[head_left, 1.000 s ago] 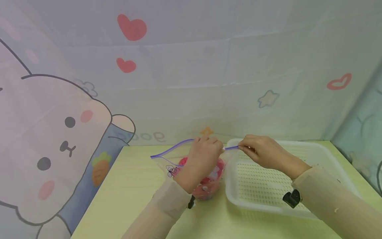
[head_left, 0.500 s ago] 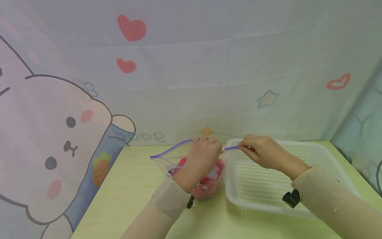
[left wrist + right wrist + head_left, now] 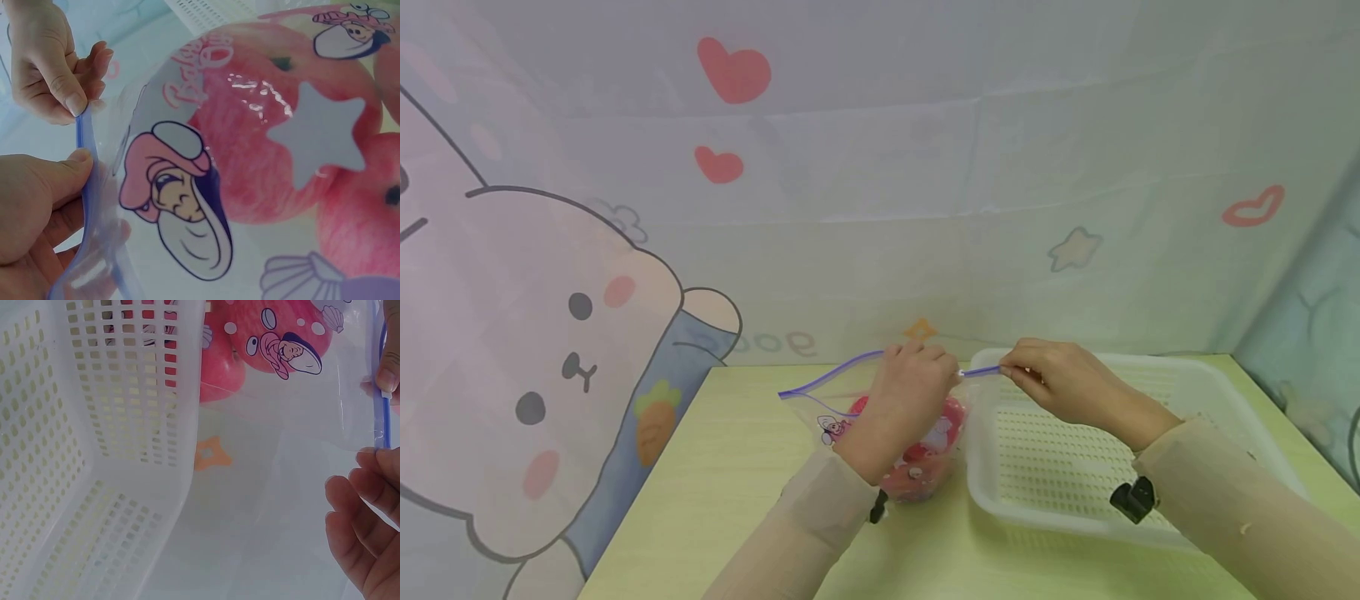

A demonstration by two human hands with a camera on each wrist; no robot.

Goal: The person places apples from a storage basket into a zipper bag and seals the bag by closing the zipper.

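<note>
A clear zip bag printed with cartoon figures stands on the yellow table and holds red apples. Its blue zip strip runs along the top. My left hand pinches the strip near the bag's right end, thumb and fingers closed on it. Close beside it, my right hand pinches the strip's right tip, its fingertips meeting on the blue edge. The left part of the strip gapes apart.
A white perforated plastic basket sits right of the bag, under my right forearm; its wall touches the bag. A cloth backdrop with a rabbit, hearts and stars hangs behind the table. The table's left edge drops off near the rabbit.
</note>
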